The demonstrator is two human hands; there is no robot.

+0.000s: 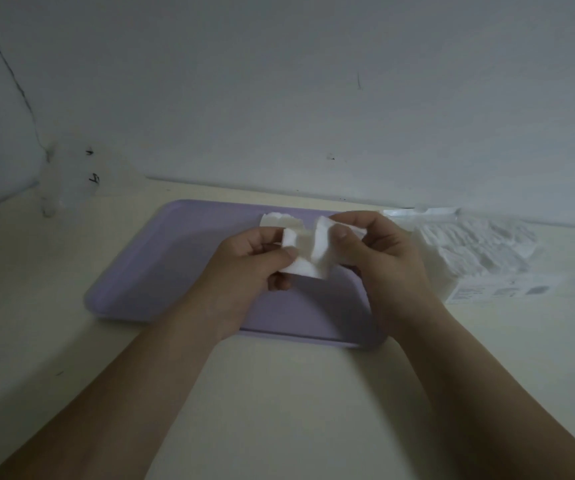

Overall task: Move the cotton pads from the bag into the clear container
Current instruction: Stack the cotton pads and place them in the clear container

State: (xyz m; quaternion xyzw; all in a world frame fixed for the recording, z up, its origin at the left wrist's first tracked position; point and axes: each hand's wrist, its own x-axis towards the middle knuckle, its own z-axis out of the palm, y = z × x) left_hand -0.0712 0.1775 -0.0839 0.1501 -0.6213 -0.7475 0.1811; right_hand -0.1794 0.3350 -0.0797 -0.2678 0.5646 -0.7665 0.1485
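Note:
Both hands hold a small stack of white cotton pads [308, 252] above the lilac tray [161, 271]. My left hand [244, 268] pinches the stack's left end between thumb and fingers. My right hand [379, 258] pinches its right end, and the stack bends in the middle. More white pads [279, 220] show just behind the hands, at the tray's far edge; I cannot tell whether they sit in a clear container. The plastic bag of cotton pads [480, 258] lies on the table to the right of the tray.
The tray lies on a cream table [279, 393] that runs to a white wall [279, 98] at the back. A cracked, patched corner of wall is at the far left. The bag's printed label faces the front right.

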